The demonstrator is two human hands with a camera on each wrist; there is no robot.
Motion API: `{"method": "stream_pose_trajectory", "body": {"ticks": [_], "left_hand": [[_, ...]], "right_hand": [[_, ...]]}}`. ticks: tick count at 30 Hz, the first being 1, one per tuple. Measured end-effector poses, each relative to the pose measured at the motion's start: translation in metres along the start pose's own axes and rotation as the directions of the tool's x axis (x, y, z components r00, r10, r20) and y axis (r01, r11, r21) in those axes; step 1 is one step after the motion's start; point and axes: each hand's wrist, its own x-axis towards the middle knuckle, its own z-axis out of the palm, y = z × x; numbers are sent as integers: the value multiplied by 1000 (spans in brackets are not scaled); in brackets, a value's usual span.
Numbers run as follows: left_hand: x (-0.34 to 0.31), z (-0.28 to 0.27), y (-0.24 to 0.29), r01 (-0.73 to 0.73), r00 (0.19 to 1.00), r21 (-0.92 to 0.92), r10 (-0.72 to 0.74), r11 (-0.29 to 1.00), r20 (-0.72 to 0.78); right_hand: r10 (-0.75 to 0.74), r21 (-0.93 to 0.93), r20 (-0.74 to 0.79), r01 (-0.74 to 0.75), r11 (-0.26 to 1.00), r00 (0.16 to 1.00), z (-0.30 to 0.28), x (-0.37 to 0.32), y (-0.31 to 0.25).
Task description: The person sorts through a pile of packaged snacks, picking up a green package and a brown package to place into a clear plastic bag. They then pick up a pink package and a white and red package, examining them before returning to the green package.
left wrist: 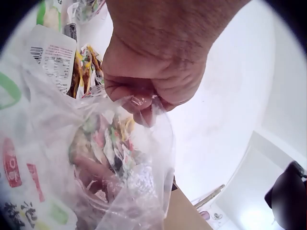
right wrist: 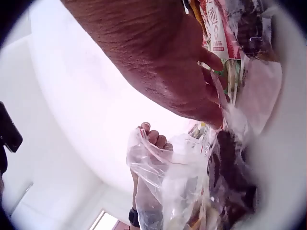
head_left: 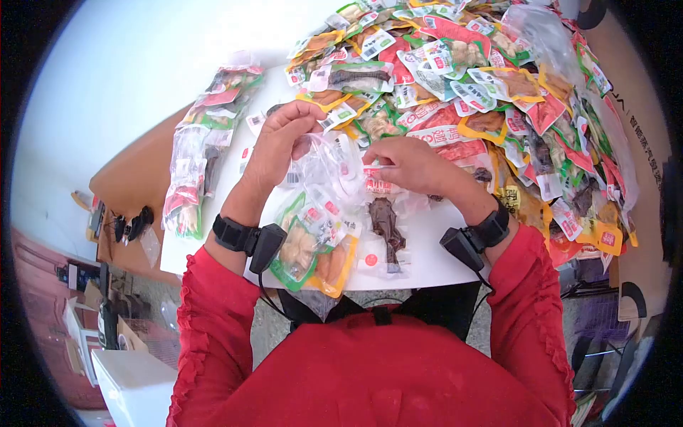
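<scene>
My left hand (head_left: 279, 146) grips the upper edge of a clear plastic bag (head_left: 331, 167). The bag hangs toward me, its mouth spread wide in the left wrist view. Low in it show a green-edged packet (head_left: 295, 252) of pale food and a yellow-edged packet (head_left: 334, 263). Just right of the bag, my right hand (head_left: 413, 165) pinches the top end of a clear vacuum packet of dark meat (head_left: 386, 231). In the right wrist view this dark meat packet (right wrist: 230, 177) hangs below the fingertips, right beside the bag.
A large heap of mixed food packets (head_left: 455, 78) covers the table's far and right side. Along the left edge lies a row of filled clear bags (head_left: 203, 142). The white table (head_left: 441, 256) ends close to my body. Cardboard boxes (head_left: 633, 135) stand at the right.
</scene>
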Motion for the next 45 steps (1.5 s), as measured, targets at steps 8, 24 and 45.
{"method": "stream_pose_trajectory", "body": {"ticks": [8,24,45], "left_hand": [[11,22,-23,116,973,65,-126,991,195],[19,42,-70,195,980,-312,-171,930,101],[12,44,-66,266,959,-474,-179,839,221]], "right_hand": [[138,578,-303,67,813,943,-19,8,22],[336,550,-313,-119,827,888,18,9,23],[337,773,-321,40,633,885,20,7,2]]}}
